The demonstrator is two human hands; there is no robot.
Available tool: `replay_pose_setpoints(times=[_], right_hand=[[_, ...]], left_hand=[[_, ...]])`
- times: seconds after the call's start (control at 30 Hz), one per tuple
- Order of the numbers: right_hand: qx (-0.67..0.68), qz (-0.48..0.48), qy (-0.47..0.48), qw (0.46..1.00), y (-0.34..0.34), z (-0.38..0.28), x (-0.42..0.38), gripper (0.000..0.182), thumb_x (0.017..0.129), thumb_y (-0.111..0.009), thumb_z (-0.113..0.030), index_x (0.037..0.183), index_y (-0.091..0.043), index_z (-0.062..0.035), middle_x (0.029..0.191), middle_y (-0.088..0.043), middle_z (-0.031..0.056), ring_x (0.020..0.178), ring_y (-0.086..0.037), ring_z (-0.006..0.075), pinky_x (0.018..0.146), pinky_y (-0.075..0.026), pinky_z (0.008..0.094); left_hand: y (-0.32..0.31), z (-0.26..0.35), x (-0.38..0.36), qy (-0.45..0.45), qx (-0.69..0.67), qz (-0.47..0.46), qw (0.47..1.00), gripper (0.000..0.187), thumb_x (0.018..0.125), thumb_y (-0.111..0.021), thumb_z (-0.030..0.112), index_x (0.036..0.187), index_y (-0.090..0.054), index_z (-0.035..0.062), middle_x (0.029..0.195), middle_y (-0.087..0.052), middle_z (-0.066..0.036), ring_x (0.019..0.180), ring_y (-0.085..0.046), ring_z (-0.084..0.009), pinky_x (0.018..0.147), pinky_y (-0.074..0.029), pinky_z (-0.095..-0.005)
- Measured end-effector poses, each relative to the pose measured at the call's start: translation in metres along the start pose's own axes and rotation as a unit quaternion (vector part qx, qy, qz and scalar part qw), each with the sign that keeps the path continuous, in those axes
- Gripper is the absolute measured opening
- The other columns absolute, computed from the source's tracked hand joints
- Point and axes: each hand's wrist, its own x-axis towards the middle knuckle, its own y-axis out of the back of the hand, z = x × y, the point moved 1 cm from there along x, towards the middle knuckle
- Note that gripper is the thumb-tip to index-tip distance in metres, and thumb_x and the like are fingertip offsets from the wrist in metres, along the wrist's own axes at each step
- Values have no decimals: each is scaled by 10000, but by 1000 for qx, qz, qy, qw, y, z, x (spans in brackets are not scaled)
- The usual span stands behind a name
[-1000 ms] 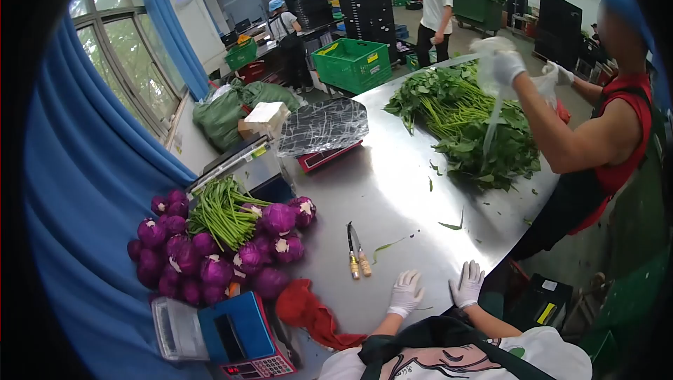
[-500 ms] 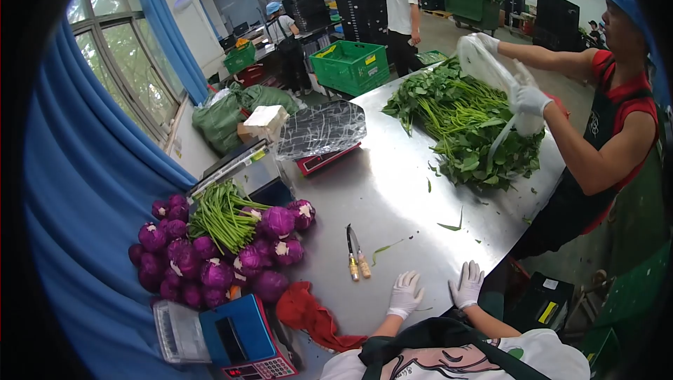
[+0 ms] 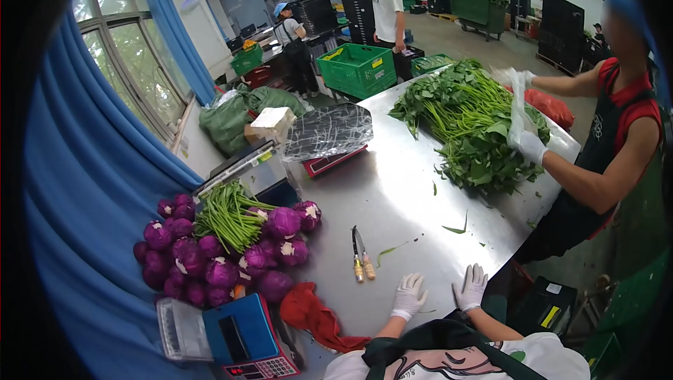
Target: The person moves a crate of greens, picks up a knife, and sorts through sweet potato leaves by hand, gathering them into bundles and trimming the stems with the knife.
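Observation:
My left hand (image 3: 408,296), in a white glove, lies flat on the metal table (image 3: 343,201) near its front edge, fingers spread. To its right my right hand (image 3: 470,288), gloved too, rests with its fingers stretched out near the table's edge. Neither holds anything. Two knives with light handles (image 3: 363,266) lie side by side to the upper left of my left hand. A thin green stem (image 3: 387,251) is beside them. A red cloth (image 3: 314,315) lies further left.
Purple cabbages (image 3: 221,273) and green stalks (image 3: 228,219) are piled left, beside a blue scale (image 3: 242,331). Across the table are a wrapped scale (image 3: 329,132) and leafy greens (image 3: 466,124). At right a co-worker (image 3: 610,141) holds a plastic bag (image 3: 519,110).
The co-worker's hands and the plastic bag have moved lower, and a red bag shows behind them. The view has shifted slightly. My hands still lie on the table.

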Motion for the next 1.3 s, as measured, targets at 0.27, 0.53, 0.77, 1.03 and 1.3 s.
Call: replay_pose_setpoints(times=[0.27, 0.53, 0.77, 1.03, 1.3], right_hand=[[6, 0, 3, 1000, -1, 0, -1, 766, 729, -568, -408, 1303, -279, 10, 1356, -232, 210, 1286, -155, 365, 1050, -64, 505], [4, 1, 5, 1000, 1, 0, 0, 766, 731, -568, -407, 1305, -277, 9, 1356, -233, 210, 1287, -155, 365, 1048, -69, 508], [2, 0, 0, 1000, 2, -1, 0, 764, 734, -562, -413, 1305, -285, 13, 1359, -240, 206, 1290, -154, 356, 1052, -70, 505], [-6, 4, 4, 1000, -3, 2, 0, 769, 736, -553, -427, 1306, -285, 15, 1362, -237, 208, 1290, -155, 355, 1053, -61, 505], [-2, -1, 4, 1000, 2, -1, 1, 770, 737, -548, -431, 1307, -286, 16, 1363, -237, 208, 1290, -154, 355, 1053, -62, 506]], left_hand=[[0, 0, 0, -7, 0, 0, 1000, 446, 718, -605, 241, 1115, -510, 61, 1163, -477, -141, 1106, -420, -319, 984, -304, -438], [2, 2, 1, -6, 4, -3, 1000, 446, 719, -604, 239, 1115, -508, 57, 1160, -476, -139, 1103, -419, -319, 979, -308, -432], [2, 3, 1, -3, -1, -7, 1000, 447, 720, -605, 236, 1116, -505, 54, 1163, -473, -134, 1109, -411, -315, 975, -310, -430], [1, 1, 1, -7, 6, -9, 1000, 450, 721, -604, 240, 1119, -503, 54, 1167, -471, -135, 1109, -412, -316, 984, -304, -429], [3, 3, 1, -5, 8, -8, 1000, 445, 724, -601, 234, 1118, -504, 52, 1172, -469, -137, 1110, -407, -326, 978, -309, -425]])
